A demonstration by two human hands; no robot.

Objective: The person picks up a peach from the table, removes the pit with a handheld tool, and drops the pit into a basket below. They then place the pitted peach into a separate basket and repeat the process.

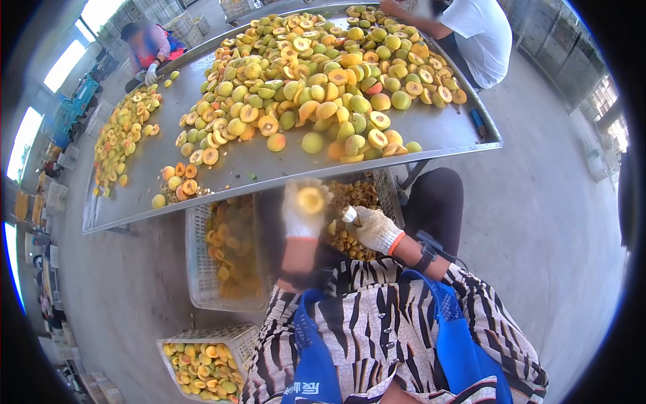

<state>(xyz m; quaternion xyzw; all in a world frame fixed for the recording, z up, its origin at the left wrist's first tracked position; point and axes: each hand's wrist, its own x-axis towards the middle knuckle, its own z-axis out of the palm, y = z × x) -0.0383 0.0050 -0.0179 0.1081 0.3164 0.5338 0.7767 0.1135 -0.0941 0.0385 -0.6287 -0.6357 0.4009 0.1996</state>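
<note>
My left hand (306,207), in a white glove with an orange cuff, holds a halved yellow fruit (310,200) with its cut face up, slightly blurred. To its right, my right hand (374,228), also gloved, is closed round a small tool with a whitish metal end (349,214). Both hands are just off the near edge of the metal table (262,164). Beneath them sits a crate of brown and yellow scraps (360,195). A large heap of halved and whole fruits (316,81) lies on the table.
A crate of fruit halves (196,262) stands below the table at left, another crate (245,340) on the floor. A smaller fruit pile (124,138) lies at the table's left. Two people (149,50) (478,40) work at the far side. A blue-handled tool (478,121) rests at the right corner.
</note>
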